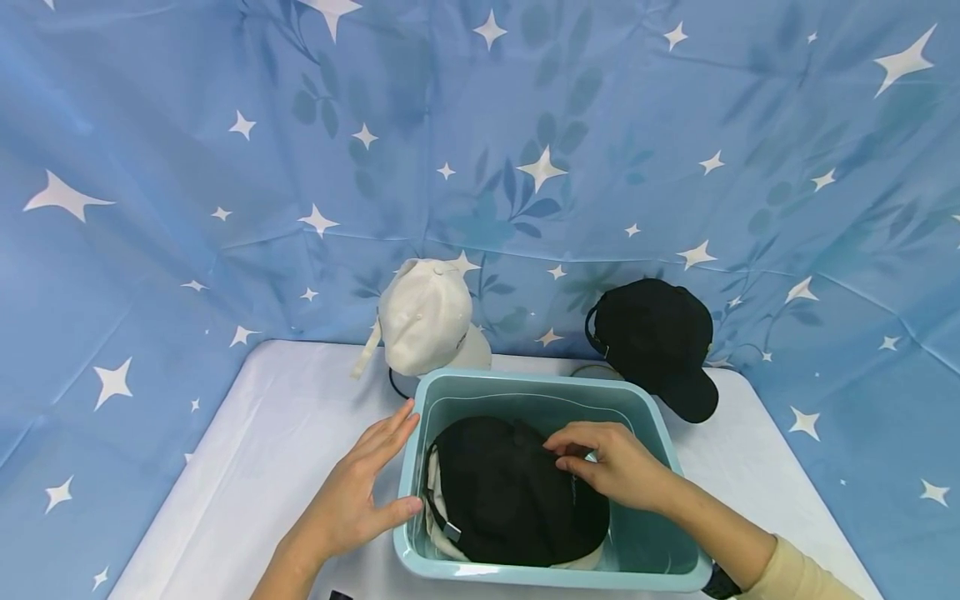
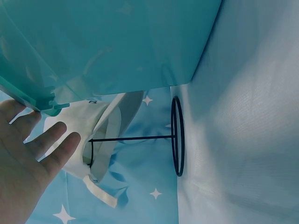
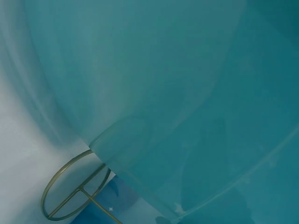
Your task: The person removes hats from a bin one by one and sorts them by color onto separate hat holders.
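A black cap (image 1: 517,500) lies in the teal bin (image 1: 551,575), over cream-coloured fabric (image 1: 438,521) that shows at its left and lower edges. My right hand (image 1: 611,462) is at the cap's upper right, thumb and fingers bent with the tips right at the black cloth; I cannot tell if they pinch it. In the right wrist view that hand is out of sight. My left hand (image 1: 352,500) is at the bin's left side with spread fingers, fingertips at the rim. The left wrist view shows those fingers (image 2: 51,144) beside the bin wall.
Behind the bin, a white cap (image 1: 427,317) hangs on a black wire stand (image 2: 177,137) at the left. Another black cap (image 1: 652,337) is at the right, near a brass-coloured wire stand base (image 3: 70,186). A starred blue cloth (image 1: 480,183) backs the white-covered table (image 1: 277,425).
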The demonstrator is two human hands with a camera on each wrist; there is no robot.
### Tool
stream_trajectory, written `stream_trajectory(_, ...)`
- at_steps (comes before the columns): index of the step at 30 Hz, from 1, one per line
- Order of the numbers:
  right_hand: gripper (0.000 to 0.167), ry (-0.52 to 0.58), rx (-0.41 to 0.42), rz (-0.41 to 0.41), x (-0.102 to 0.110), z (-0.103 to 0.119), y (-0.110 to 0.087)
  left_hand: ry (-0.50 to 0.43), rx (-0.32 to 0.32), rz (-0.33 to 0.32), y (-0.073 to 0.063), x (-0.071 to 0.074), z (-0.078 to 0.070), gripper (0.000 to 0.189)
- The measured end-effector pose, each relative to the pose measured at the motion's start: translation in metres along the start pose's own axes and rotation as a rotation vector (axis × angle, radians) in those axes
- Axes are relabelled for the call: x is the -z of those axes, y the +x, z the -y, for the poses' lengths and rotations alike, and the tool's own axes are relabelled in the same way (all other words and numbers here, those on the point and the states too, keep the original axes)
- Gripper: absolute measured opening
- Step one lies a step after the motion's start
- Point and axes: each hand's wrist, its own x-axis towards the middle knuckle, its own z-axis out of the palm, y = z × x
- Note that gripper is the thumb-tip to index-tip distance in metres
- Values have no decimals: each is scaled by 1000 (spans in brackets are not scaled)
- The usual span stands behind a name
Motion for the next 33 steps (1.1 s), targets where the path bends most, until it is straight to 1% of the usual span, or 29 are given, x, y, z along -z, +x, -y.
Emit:
stream_trajectory(7, 30, 12, 12, -49, 0, 1, -1, 0, -5, 0, 1, 0, 0, 90)
stream_trajectory(20, 41, 4, 76, -142, 6, 0, -3, 3, -14, -5, 1, 0, 1, 89)
stream_trajectory(26, 41, 25, 117, -163, 8, 0, -3, 0, -9, -6, 1, 0, 0, 90)
stream_trajectory(29, 45, 34, 136, -171, 9, 1, -2, 5, -10, -6, 1, 0, 1, 89)
stream_trajectory(33, 46, 32, 139, -181, 12, 1, -3, 12, -10, -7, 1, 1, 1, 89)
